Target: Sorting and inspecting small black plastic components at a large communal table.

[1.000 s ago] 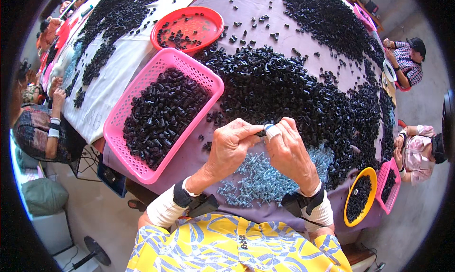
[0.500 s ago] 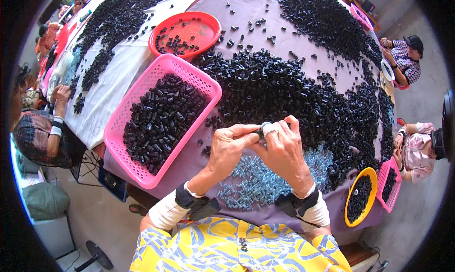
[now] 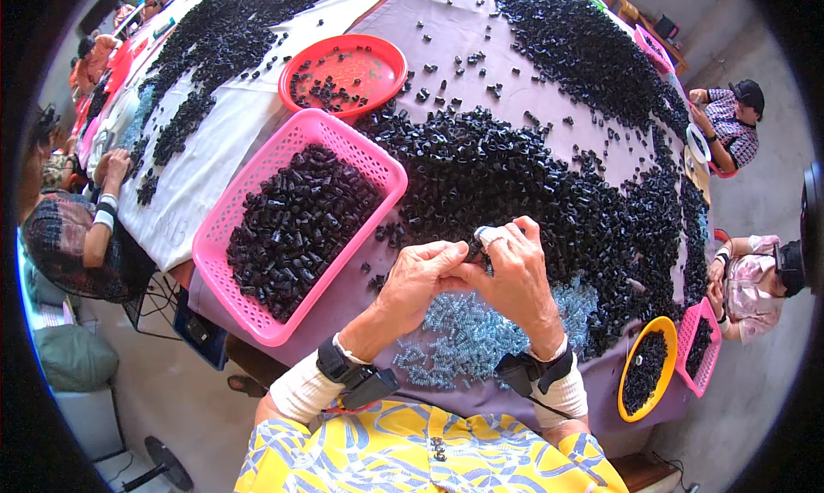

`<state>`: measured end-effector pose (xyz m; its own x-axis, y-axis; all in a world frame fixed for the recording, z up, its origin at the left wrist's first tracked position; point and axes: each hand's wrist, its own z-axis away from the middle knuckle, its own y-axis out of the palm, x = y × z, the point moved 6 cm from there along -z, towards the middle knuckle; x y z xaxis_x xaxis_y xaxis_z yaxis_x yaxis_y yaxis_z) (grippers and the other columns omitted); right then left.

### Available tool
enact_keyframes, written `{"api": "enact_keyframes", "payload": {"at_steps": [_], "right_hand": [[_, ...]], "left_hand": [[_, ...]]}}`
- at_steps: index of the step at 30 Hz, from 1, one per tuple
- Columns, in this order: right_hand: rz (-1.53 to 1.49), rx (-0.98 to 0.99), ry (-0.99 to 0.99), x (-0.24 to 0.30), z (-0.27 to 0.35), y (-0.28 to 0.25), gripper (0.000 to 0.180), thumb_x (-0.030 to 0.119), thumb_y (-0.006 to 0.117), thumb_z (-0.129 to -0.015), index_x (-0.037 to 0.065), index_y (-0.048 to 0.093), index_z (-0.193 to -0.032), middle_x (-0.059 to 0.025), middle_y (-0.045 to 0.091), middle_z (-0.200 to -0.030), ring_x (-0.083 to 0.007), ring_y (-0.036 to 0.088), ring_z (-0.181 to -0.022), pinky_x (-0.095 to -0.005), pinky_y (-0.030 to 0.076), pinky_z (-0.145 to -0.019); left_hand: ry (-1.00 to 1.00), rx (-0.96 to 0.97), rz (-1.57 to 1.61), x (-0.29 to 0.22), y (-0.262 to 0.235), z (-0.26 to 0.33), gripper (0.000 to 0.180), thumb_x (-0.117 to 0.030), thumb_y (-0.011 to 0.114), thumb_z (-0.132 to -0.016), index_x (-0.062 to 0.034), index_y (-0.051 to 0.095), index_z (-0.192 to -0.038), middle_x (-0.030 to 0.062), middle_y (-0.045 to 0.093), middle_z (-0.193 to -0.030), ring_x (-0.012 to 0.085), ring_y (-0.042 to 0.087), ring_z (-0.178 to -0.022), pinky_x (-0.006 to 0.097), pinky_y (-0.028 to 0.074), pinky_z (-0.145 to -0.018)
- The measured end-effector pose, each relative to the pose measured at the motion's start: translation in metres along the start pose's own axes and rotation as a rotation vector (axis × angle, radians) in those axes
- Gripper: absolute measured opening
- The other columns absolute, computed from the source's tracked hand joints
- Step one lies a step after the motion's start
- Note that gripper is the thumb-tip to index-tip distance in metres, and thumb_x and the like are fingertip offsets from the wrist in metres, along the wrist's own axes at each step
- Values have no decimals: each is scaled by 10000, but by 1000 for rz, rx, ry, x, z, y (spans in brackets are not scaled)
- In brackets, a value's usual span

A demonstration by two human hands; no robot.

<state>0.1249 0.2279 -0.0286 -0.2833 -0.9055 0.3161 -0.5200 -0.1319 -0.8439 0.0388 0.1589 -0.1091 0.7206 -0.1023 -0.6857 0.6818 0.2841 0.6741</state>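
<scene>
My left hand (image 3: 418,278) and my right hand (image 3: 518,274) meet above the near part of the table, fingertips pinched together around a small black plastic part (image 3: 474,250). Fingers cover most of that part, so its exact shape cannot be made out. White tape wraps a finger of my right hand. Just beyond my hands spreads a large heap of small black plastic pieces (image 3: 489,171). Under and beside my right wrist lies a loose pile of small pale-blue coil springs (image 3: 455,343). To the left of my left hand stands a pink perforated basket (image 3: 213,266) filled with black pieces.
A red round tray (image 3: 390,64) with scattered pieces touches the pink basket's far end. At right are a yellow basin (image 3: 631,399) and a smaller pink basket (image 3: 705,368), both holding black pieces. Co-workers sit along the table's left and right sides. More black heaps lie farther off.
My hands stay together, with the fingers shifted slightly around the small part. My left thumb is now more raised. The whole view has moved a little.
</scene>
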Motion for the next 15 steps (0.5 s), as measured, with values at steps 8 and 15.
{"api": "enact_keyframes", "payload": {"at_steps": [8,15], "right_hand": [[2,-38,-37,3,-5,0,257,235,718,-683,37,582,-773,-59,563,-650,-239,569,-695,-419,371,-834],[-36,-23,-72,2,-4,2,219,206,697,-685,46,561,-744,-70,561,-656,-238,561,-687,-399,384,-805]], "left_hand": [[12,10,38,-2,1,0,208,-189,510,-964,-11,615,-978,75,656,-890,151,648,-818,323,540,-790],[13,21,51,-1,2,1,195,-181,513,-961,-16,616,-980,67,652,-896,154,651,-819,337,541,-795]]}}
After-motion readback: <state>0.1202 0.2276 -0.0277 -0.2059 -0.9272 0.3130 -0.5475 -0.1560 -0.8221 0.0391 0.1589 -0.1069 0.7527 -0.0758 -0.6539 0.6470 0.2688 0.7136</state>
